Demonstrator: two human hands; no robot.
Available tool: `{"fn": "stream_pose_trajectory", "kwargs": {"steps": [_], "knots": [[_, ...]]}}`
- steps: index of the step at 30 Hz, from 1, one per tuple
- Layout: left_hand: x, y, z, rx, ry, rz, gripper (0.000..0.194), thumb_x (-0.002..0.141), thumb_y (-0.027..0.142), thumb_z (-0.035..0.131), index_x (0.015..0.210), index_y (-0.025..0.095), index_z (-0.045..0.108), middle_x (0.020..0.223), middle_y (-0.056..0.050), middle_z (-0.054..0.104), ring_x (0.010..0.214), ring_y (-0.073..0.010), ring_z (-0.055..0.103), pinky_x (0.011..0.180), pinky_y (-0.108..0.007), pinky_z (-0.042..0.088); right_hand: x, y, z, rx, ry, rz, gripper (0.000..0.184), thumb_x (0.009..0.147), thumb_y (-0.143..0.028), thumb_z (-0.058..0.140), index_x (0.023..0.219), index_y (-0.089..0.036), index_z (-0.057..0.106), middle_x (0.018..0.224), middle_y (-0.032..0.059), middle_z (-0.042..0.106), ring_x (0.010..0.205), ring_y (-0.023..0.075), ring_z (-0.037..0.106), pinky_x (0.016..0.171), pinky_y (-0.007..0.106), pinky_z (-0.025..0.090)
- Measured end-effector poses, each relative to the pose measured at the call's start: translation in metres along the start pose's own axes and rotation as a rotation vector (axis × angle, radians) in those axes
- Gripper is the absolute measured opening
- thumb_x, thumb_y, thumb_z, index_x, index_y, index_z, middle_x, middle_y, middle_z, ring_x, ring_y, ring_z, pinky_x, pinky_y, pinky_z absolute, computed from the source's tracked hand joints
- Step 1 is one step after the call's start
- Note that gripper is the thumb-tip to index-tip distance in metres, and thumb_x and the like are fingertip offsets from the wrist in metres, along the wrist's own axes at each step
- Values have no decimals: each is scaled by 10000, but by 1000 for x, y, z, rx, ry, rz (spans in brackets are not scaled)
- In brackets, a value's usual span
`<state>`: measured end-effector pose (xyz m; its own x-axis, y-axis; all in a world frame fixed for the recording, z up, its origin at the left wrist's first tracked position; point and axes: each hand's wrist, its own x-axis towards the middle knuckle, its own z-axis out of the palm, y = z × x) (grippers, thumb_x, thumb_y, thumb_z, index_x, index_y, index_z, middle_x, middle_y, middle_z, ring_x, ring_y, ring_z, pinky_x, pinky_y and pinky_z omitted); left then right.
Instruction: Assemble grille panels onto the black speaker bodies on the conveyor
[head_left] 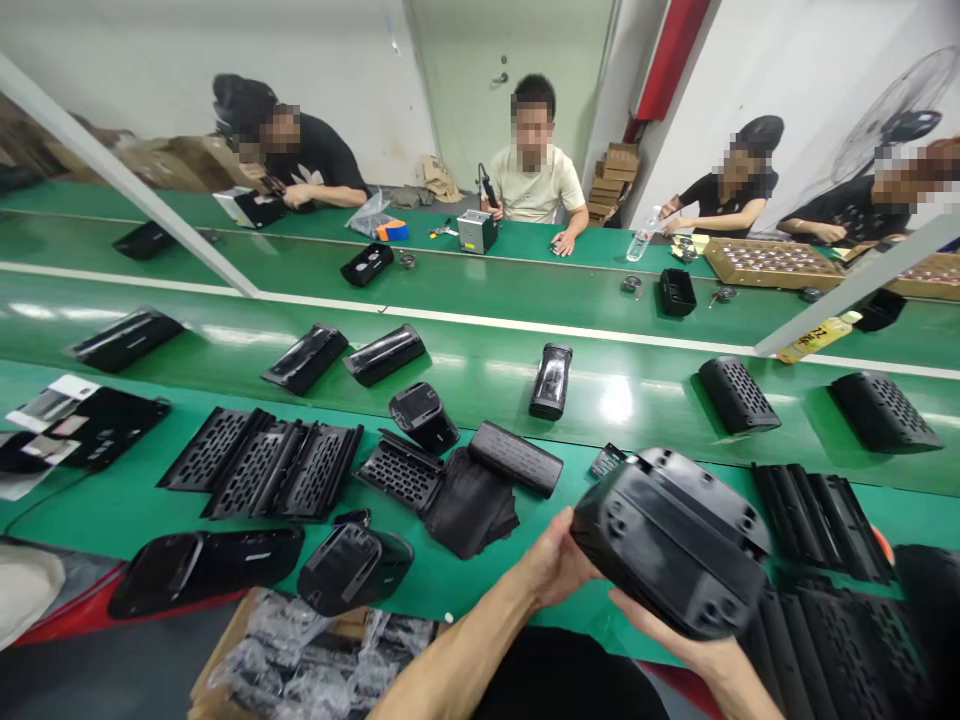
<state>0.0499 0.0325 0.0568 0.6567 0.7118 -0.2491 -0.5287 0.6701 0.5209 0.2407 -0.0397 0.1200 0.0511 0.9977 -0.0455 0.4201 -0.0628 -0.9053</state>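
A large glossy black plastic housing (675,540), rounded at its ends and with a long recessed channel across its face, is tilted in the air above the near bench. My left hand (559,565) grips its left end, thumb along the edge. From below, my right hand (675,635) supports the near side; most of those fingers are hidden behind the housing. Just left of it on the bench lie a slotted black cover (516,458) and dark cloth-like sheets (471,505). A small black slotted piece (606,460) lies behind it.
Slotted panels (285,465) and stacked black panels (821,520) flank me on the green bench. Finished-looking housings (551,380) stand along the conveyor belt (480,385). A carton of plastic-wrapped parts (307,650) sits in front. A slanted white post (832,285) rises at right. Several co-workers sit opposite.
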Motion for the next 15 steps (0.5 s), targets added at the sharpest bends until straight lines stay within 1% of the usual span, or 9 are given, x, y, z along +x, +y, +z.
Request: {"fn": "stream_pose_trajectory", "kwargs": {"steps": [1,3,4,5,6,8,10,13,15], "knots": [[-2,7,-2,85,34,65,816,810,722,744,1459,243,624,1574,-137,581,1504,-455,450,1188,-606,417,5,-3,-3,-27,19,-14,936,801,-448,823,1628,-430,384,1470,72,649,1374,475,565,1092,704,499],[-8,32,-5,282,105,306,1027,737,705,842,1601,311,450,1700,-114,418,1585,-417,328,1270,-582,315,13,-11,-16,-148,73,-66,926,792,-359,824,1618,-415,411,1532,71,591,1418,457,522,1161,708,420],[-10,46,-6,404,64,396,1188,670,731,879,1652,316,354,1750,-117,315,1617,-415,250,1302,-578,256,17,-16,-24,-244,71,-104,936,777,-310,822,1617,-405,419,1546,83,571,1420,456,515,1170,711,396],[-12,60,-6,568,19,436,1303,581,718,937,1662,307,336,1760,-124,279,1626,-422,214,1322,-569,205,20,-20,-31,-355,50,-147,950,756,-268,819,1613,-397,430,1534,96,574,1401,456,528,1158,712,397],[-13,70,-6,711,-12,439,1286,574,673,963,1651,301,366,1754,-124,281,1625,-422,212,1331,-566,175,22,-23,-37,-466,16,-189,965,734,-238,818,1608,-396,441,1498,105,598,1361,453,560,1129,707,422],[-13,81,-4,880,-21,443,1148,618,613,961,1595,280,461,1703,-132,354,1582,-428,301,1318,-574,211,24,-23,-47,-611,-65,-240,1005,719,-229,830,1619,-404,419,1457,107,623,1315,440,597,1093,686,465],[-13,79,-3,878,27,451,1011,677,604,914,1539,254,516,1621,-145,440,1483,-424,439,1259,-579,323,22,-15,-53,-597,-84,-223,1042,737,-306,875,1644,-408,373,1543,106,561,1404,454,530,1146,692,429],[-15,70,-5,763,108,430,988,687,606,877,1516,228,495,1440,-146,574,1253,-376,603,1097,-531,484,11,9,-58,-382,-35,-78,1089,810,-520,854,1701,-380,243,1726,99,344,1578,456,314,1238,679,341],[-16,67,-8,707,145,415,975,690,587,864,1508,223,479,1335,-127,626,1137,-340,636,999,-480,528,3,26,-56,-148,-13,35,1088,850,-619,792,1713,-357,184,1746,107,310,1585,426,326,1232,618,388]]}}
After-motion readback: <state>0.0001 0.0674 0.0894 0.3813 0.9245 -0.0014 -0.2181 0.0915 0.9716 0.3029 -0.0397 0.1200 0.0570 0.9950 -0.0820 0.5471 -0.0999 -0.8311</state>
